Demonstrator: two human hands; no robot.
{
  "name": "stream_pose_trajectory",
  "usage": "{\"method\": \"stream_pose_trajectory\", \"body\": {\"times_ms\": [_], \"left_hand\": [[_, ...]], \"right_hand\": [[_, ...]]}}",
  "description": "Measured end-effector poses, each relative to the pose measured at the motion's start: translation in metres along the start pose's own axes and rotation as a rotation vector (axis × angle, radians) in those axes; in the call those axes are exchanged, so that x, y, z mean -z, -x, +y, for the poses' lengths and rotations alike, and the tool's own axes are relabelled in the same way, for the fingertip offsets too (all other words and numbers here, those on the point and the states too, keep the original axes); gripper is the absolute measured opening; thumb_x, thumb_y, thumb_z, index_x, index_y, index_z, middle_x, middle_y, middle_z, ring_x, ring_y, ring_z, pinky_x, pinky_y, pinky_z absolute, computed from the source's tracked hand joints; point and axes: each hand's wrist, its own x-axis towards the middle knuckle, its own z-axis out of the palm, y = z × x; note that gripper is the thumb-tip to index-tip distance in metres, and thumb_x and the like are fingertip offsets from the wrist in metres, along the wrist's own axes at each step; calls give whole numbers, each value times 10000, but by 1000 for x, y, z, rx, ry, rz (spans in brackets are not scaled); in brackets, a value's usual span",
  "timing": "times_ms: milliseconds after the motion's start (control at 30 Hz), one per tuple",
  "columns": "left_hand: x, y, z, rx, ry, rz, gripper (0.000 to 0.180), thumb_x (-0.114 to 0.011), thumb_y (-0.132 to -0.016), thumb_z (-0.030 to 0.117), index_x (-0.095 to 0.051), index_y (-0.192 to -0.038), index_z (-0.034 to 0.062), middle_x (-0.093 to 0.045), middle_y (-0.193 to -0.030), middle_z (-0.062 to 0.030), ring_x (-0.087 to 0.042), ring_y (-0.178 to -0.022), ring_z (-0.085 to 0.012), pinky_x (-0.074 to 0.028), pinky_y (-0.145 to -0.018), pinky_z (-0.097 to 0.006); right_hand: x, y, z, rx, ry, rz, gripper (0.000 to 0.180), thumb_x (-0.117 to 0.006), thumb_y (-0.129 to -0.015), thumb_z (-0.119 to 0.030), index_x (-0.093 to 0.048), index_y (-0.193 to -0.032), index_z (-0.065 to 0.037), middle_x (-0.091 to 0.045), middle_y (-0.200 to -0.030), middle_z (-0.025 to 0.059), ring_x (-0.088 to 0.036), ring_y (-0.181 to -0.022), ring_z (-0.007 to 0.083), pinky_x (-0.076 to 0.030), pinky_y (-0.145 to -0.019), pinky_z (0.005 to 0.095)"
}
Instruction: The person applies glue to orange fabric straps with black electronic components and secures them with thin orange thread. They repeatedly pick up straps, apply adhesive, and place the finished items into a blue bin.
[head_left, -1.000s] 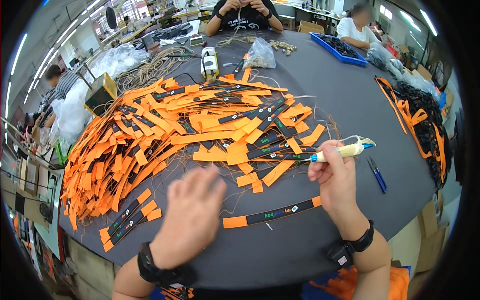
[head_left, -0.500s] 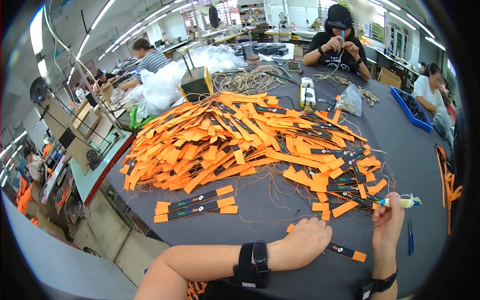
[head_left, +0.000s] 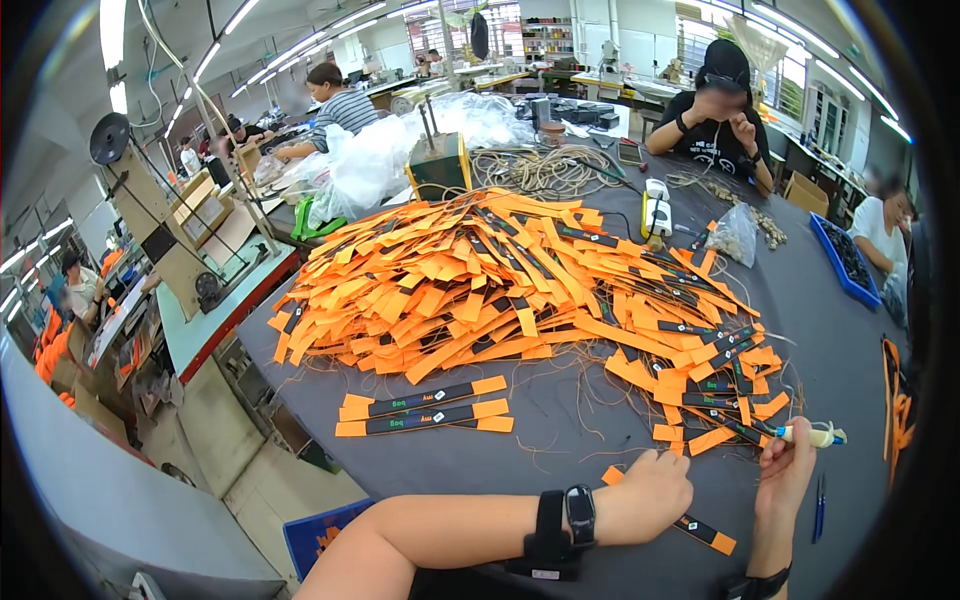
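My left hand (head_left: pixel 648 493) is closed, knuckles up, over an orange-and-black fabric strap (head_left: pixel 706 533), whose two ends stick out from under it. To its right, my right hand (head_left: pixel 786 468) grips a pen-shaped tool (head_left: pixel 820 437) with a cream wrapped body and blue ends; a thin cord runs up from it. The tool is raised by the right edge of a large heap of similar straps (head_left: pixel 440 290). Left of my hands, several straps (head_left: pixel 425 410) lie stacked flat, apart from the heap. How my left fingertips hold the strap is hidden.
Blue tweezers (head_left: pixel 819 508) lie right of my right hand. Loose threads litter the grey tabletop (head_left: pixel 560 470). Behind the heap are a yellow-and-black box (head_left: pixel 438 165), coiled rope (head_left: pixel 550 172) and a power strip (head_left: pixel 656 210). A blue tray (head_left: pixel 845 260) stands right; a person (head_left: pixel 715 120) sits opposite.
The whole view has shifted, so the table sits farther right and lower. Both my hands keep nearly the same pose and hold. Opposite, the person's blue tool no longer shows.
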Motion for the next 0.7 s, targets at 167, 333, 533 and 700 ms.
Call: {"method": "stream_pose_trajectory", "body": {"times_ms": [167,333,533,700], "left_hand": [[1,1,3,-9,-30,-38,135,-603,-783,77,-593,-877,-19,-575,-850,-122,-572,-832,-264,-410,-729,-354],[3,11,7,-16,-75,4,83,-625,-792,116,-667,-782,45,-601,-819,-80,-604,-805,-235,-422,-743,-343],[100,69,0,133,20,18,83,-621,-827,97,-638,-898,56,-599,-851,-76,-595,-807,-255,-446,-735,-351],[170,182,-28,612,-76,258,247,-703,-837,125,-680,-1083,116,-670,-985,-84,-625,-899,-310,-473,-851,-376]], "right_hand": [[3,-4,4,-12,8,2,204,-621,-977,-292,-548,-926,-109,-478,-643,-19,-479,-535,70,-395,-476,211],[-3,-2,6,-29,24,-2,218,-624,-975,-305,-541,-931,-109,-465,-647,-19,-470,-534,69,-396,-477,206],[2,-2,3,-25,27,-22,232,-623,-973,-320,-531,-920,-114,-465,-653,-17,-467,-539,62,-403,-475,197],[3,0,9,-43,40,-68,233,-616,-975,-318,-526,-931,-108,-475,-677,-16,-481,-558,63,-418,-478,201]]}}
